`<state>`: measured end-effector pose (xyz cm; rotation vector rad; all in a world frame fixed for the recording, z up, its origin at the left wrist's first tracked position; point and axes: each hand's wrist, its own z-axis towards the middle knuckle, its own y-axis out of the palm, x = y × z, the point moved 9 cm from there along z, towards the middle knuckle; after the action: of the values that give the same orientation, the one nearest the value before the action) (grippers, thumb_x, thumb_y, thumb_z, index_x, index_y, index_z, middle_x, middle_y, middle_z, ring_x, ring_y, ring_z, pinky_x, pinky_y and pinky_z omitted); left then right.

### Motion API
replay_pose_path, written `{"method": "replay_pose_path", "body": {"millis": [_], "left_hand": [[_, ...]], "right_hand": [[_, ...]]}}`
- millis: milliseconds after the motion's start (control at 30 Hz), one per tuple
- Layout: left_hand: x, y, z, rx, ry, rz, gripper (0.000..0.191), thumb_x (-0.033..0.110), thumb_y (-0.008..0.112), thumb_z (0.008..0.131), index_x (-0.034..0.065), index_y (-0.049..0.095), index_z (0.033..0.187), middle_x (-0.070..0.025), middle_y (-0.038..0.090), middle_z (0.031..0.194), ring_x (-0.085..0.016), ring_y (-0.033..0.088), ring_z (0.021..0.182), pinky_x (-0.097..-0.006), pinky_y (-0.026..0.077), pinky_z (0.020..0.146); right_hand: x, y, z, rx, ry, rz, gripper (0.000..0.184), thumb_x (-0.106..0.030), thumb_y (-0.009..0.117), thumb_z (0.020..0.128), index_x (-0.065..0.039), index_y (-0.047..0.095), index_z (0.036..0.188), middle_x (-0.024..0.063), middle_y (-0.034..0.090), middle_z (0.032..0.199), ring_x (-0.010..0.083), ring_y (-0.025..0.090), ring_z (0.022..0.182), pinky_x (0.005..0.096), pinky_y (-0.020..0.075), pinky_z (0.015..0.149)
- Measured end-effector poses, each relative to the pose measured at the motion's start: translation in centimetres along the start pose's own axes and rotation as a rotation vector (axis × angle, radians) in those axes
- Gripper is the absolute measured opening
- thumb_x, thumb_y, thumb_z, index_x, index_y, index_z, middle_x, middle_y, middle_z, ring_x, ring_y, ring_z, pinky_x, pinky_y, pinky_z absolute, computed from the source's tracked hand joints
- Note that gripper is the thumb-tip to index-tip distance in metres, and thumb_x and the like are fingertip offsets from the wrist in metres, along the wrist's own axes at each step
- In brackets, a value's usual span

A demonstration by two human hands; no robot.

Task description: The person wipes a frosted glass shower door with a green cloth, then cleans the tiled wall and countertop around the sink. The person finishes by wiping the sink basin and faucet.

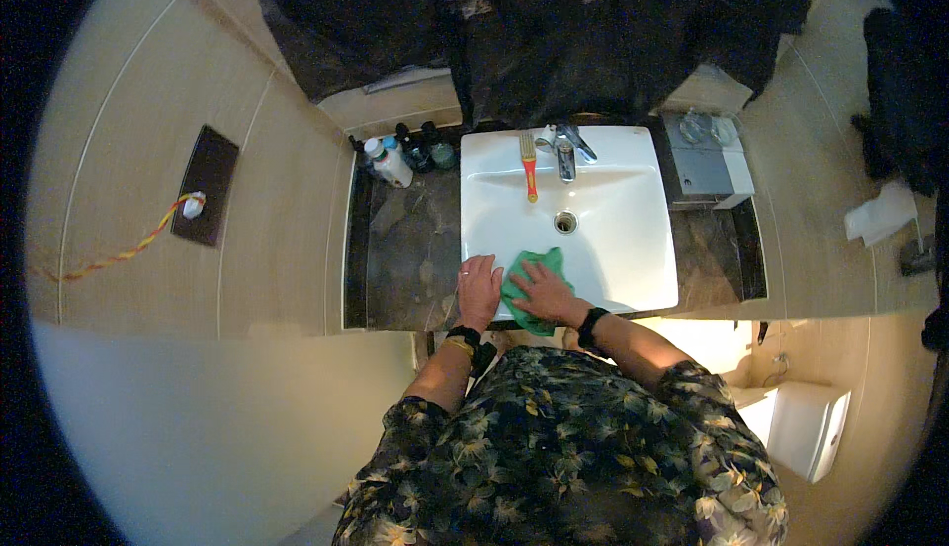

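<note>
A green cloth (pixel 535 316) lies over the front rim of the white ceramic sink (pixel 623 249), and its lower end hangs past the edge. My right hand (pixel 547 292) presses on it from above with fingers spread. Just to the left, my left hand (pixel 479 291) rests on the sink's front left corner, holding nothing, with a ring on one finger. A flat brush with a red and yellow handle (pixel 529 175) lies from the back ledge into the basin. Beside it stands a chrome faucet (pixel 566 157). The round drain (pixel 565 222) shows in mid-basin.
Several bottles (pixel 393 164) crowd the back left of the dark stone counter (pixel 415 249). At the back right, a grey and white box (pixel 700 157) carries clear glass items (pixel 708 127). Black sheeting (pixel 549 42) hangs behind the sink. A red and yellow cord (pixel 141 246) plugs into the left wall.
</note>
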<state>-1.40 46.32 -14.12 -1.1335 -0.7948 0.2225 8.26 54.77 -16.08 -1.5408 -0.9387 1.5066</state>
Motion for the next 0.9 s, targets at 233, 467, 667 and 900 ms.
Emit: {"method": "replay_pose_path", "body": {"millis": [233, 467, 667, 900], "left_hand": [[-1.1, 0.9, -0.5, -0.039, -0.008, -0.047, 0.037, 0.032, 0.05, 0.1, 0.0062, 0.058, 0.126, -0.0139, 0.058, 0.131, -0.036, 0.045, 0.131, -0.0537, 0.034, 0.106], [0.7, 0.6, -0.2, -0.06, 0.146, 0.009, 0.028, 0.024, 0.059, 0.094, 0.007, 0.064, 0.115, -0.0171, 0.06, 0.122, -0.04, 0.047, 0.124, -0.0564, 0.035, 0.103], [4.3, 3.7, -1.0, -0.335, 0.458, 0.063, 0.029, 0.023, 0.059, 0.094, 0.0072, 0.062, 0.118, -0.0127, 0.059, 0.124, -0.034, 0.049, 0.124, -0.0517, 0.035, 0.105], [4.2, 4.3, -0.9, -0.398, 0.468, -0.115, 0.035, 0.027, 0.054, 0.098, 0.0045, 0.059, 0.123, -0.0163, 0.061, 0.121, -0.036, 0.052, 0.122, -0.0495, 0.035, 0.106]], "right_hand": [[-1.8, -0.8, -0.9, 0.077, -0.038, 0.106, 0.052, -0.034, 0.062, 0.091, -0.013, 0.053, 0.138, 0.0169, 0.051, 0.139, 0.0353, 0.047, 0.129, 0.0489, 0.041, 0.107], [6.6, -6.5, -11.7, 0.314, 0.258, -0.173, 0.036, -0.033, 0.066, 0.087, -0.016, 0.068, 0.119, 0.0119, 0.059, 0.131, 0.0318, 0.055, 0.121, 0.046, 0.0436, 0.103], [11.5, -11.0, -18.2, 0.372, 0.564, -0.406, 0.037, -0.03, 0.063, 0.087, -0.02, 0.065, 0.123, 0.0125, 0.05, 0.143, 0.035, 0.041, 0.137, 0.0537, 0.0342, 0.11], [4.7, -6.4, -13.2, 0.476, 0.636, -0.349, 0.034, -0.026, 0.063, 0.085, -0.018, 0.068, 0.117, 0.0094, 0.058, 0.134, 0.0324, 0.051, 0.125, 0.0497, 0.0381, 0.103]]}}
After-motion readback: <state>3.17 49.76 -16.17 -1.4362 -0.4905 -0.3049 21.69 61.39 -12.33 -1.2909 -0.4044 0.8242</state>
